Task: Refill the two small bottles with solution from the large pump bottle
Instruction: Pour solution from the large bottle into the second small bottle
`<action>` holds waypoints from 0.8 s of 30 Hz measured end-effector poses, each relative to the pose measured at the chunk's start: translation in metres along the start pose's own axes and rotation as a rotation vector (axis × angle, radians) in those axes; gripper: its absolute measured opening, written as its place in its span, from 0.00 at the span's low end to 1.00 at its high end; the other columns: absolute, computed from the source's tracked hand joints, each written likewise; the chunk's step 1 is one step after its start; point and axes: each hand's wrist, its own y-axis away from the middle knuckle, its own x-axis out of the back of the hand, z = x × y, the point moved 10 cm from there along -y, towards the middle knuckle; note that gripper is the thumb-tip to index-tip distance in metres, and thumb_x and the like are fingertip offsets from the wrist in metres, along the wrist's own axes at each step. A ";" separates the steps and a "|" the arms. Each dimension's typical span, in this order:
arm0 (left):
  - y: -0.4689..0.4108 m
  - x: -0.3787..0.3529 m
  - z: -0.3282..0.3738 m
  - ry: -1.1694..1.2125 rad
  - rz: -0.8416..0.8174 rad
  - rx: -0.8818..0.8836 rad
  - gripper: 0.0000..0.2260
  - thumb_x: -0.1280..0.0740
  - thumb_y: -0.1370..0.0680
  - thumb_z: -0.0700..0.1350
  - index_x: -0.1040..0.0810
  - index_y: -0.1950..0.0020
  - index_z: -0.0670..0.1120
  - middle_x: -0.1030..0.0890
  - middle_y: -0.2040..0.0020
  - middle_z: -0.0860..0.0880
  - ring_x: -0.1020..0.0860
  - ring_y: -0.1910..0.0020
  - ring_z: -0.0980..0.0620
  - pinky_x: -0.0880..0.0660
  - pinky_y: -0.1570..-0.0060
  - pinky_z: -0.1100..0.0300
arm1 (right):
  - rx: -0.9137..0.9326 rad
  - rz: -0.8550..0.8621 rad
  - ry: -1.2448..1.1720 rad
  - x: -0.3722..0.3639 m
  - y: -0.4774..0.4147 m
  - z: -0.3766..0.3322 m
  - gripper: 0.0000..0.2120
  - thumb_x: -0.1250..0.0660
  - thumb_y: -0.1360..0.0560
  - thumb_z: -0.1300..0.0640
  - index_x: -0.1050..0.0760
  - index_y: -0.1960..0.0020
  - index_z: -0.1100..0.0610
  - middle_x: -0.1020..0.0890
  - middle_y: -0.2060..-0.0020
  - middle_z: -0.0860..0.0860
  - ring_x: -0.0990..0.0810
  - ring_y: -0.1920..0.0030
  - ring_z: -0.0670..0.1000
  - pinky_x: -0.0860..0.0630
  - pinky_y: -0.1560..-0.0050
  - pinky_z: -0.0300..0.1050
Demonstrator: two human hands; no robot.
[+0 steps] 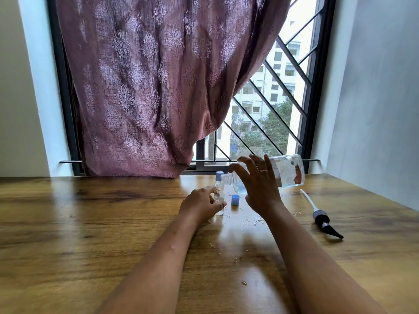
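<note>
My right hand [258,182] grips the large clear bottle [288,172], tipped on its side with its threaded mouth over a small open bottle [219,200]. A little blue liquid pools low in the large bottle near its neck. My left hand [200,205] holds that small clear bottle upright on the wooden table [90,223]. Just behind it stands a second small bottle with a blue cap [219,175], mostly hidden. A loose blue cap [235,199] lies between my hands. The pump head with its white tube [322,218] lies to the right.
Small wet drops and bits of debris [249,220] dot the table in front of the bottles. A purple patterned curtain [147,87] hangs over a barred window behind the table's far edge. White walls flank both sides.
</note>
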 end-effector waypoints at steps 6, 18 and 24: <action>0.002 0.001 -0.001 0.034 -0.005 0.007 0.17 0.32 0.28 0.57 0.25 0.42 0.53 0.18 0.48 0.49 0.21 0.52 0.50 0.23 0.51 0.55 | -0.010 -0.006 -0.040 -0.002 0.001 0.001 0.42 0.37 0.47 0.76 0.36 0.39 0.46 0.28 0.38 0.51 0.35 0.33 0.58 0.48 0.27 0.60; 0.002 0.001 0.000 0.015 -0.011 0.009 0.21 0.33 0.27 0.58 0.27 0.37 0.52 0.19 0.45 0.49 0.22 0.51 0.51 0.25 0.52 0.57 | -0.013 0.006 -0.048 0.000 0.000 0.001 0.43 0.37 0.48 0.77 0.36 0.39 0.46 0.28 0.39 0.51 0.38 0.33 0.57 0.53 0.27 0.57; 0.002 0.001 0.000 0.015 -0.013 0.007 0.19 0.33 0.27 0.58 0.26 0.39 0.53 0.19 0.46 0.50 0.22 0.52 0.51 0.24 0.52 0.56 | -0.004 0.002 -0.050 0.000 0.000 -0.001 0.42 0.37 0.47 0.77 0.36 0.39 0.46 0.29 0.38 0.51 0.37 0.33 0.57 0.51 0.26 0.58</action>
